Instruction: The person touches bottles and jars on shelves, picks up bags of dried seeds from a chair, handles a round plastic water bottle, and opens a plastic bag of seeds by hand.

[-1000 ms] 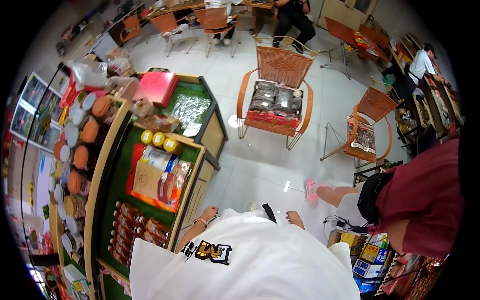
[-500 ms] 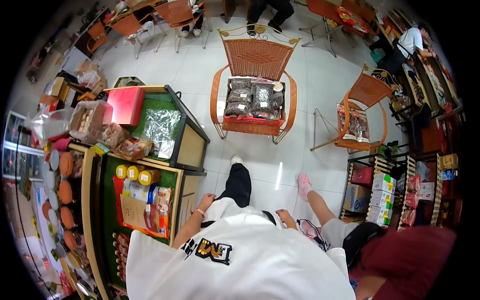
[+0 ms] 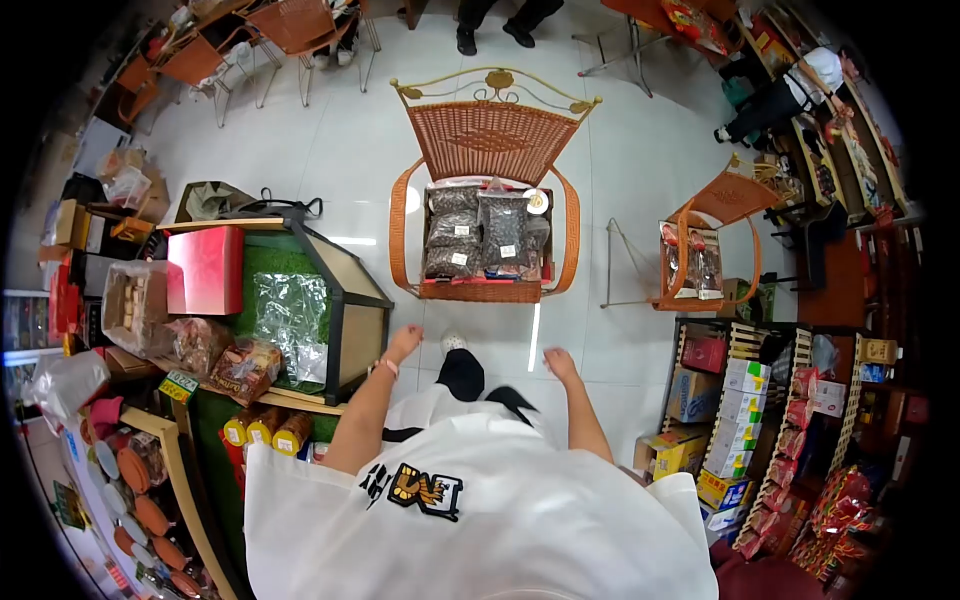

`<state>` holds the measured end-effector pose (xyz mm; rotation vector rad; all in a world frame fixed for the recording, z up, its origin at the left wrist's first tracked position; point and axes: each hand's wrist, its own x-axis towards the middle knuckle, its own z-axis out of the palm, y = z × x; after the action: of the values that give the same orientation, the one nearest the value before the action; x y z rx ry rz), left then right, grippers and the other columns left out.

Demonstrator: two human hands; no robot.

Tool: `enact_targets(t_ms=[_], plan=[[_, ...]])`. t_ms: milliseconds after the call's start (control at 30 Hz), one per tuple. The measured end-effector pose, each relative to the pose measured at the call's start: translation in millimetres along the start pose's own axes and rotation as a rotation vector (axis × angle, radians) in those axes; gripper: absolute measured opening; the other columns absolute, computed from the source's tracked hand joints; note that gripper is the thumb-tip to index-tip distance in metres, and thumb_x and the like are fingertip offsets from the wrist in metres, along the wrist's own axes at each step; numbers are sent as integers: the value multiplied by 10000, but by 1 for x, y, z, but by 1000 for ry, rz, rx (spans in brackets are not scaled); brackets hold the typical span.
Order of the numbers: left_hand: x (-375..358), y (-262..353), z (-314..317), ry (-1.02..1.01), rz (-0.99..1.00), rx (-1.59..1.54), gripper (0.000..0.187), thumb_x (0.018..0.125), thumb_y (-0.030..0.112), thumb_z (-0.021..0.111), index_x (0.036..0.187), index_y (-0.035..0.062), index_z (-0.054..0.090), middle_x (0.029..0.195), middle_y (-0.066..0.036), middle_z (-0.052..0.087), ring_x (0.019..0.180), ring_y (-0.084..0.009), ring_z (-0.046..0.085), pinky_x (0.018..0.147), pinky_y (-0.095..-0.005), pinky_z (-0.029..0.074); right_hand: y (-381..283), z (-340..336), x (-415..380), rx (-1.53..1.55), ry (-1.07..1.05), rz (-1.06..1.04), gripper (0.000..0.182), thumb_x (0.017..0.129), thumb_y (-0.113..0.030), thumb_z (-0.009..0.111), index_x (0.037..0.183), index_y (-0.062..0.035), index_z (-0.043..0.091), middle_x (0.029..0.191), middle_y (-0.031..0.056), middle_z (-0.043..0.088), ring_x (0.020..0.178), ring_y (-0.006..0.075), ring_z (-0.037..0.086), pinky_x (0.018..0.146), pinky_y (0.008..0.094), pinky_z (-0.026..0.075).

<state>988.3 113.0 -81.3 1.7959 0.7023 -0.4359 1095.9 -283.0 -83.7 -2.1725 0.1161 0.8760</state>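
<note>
In front of my body, my left hand (image 3: 404, 343) reaches forward with a band on its wrist, apart from the front of the wicker chair (image 3: 497, 140). My right hand (image 3: 560, 362) is raised on the other side, below the chair's right armrest. Neither hand touches anything, and the fingers look loosely bent with nothing in them. On the chair seat sits a box holding several clear bags of dark dried goods (image 3: 503, 222) with white labels. A round pale-lidded container (image 3: 537, 201) stands at the box's back right corner.
To my left is a display stand (image 3: 360, 340) with a red box (image 3: 205, 270) and packaged food. A second wicker chair (image 3: 735, 200) stands to the right, near racks of boxed goods (image 3: 738, 420). A person (image 3: 800, 90) is by the far-right shelves.
I have moved forward, so the chair with the bags is closer. Both hands have risen from my sides and reach further forward. The nearby person on my right has mostly dropped out of view.
</note>
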Motion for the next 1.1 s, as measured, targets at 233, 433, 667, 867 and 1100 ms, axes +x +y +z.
enact_targets(t_ms=[233, 433, 667, 867, 1100], plan=[[30, 76, -13, 5, -20, -30, 254, 749, 236, 482, 823, 10, 570, 676, -97, 591, 622, -186, 552, 587, -293, 425, -119, 10, 14, 256, -71, -70, 255, 779, -203, 483, 935, -5, 516, 750, 79, 567, 687, 142, 542, 580, 242, 430], [28, 21, 11, -115, -121, 146, 266, 737, 254, 478, 817, 23, 581, 711, -116, 598, 675, -237, 570, 630, -317, 429, -18, 20, 28, -144, -38, 124, 268, 725, -249, 488, 827, -14, 566, 699, 96, 581, 602, 153, 540, 563, 264, 436], [13, 42, -1, -107, -272, 291, 264, 732, 243, 462, 843, 44, 595, 764, -125, 603, 743, -268, 572, 691, -326, 429, -13, -45, 60, -361, -405, 201, 252, 702, -241, 487, 795, -20, 564, 665, 84, 584, 580, 188, 553, 530, 292, 443], [79, 86, 2, -172, -282, 410, 332, 758, 303, 407, 893, 47, 570, 823, -179, 576, 826, -346, 530, 719, -384, 416, -103, -59, 135, -386, 40, 66, 301, 742, -313, 468, 826, -39, 557, 742, 163, 583, 702, 283, 573, 669, 366, 440], [186, 160, 52, 76, -336, 59, 311, 748, 302, 474, 933, 62, 545, 839, -155, 580, 841, -326, 529, 729, -365, 411, -239, -34, 211, 260, -17, 33, 392, 739, -178, 525, 1062, 17, 417, 926, 163, 540, 904, 282, 511, 774, 321, 389]])
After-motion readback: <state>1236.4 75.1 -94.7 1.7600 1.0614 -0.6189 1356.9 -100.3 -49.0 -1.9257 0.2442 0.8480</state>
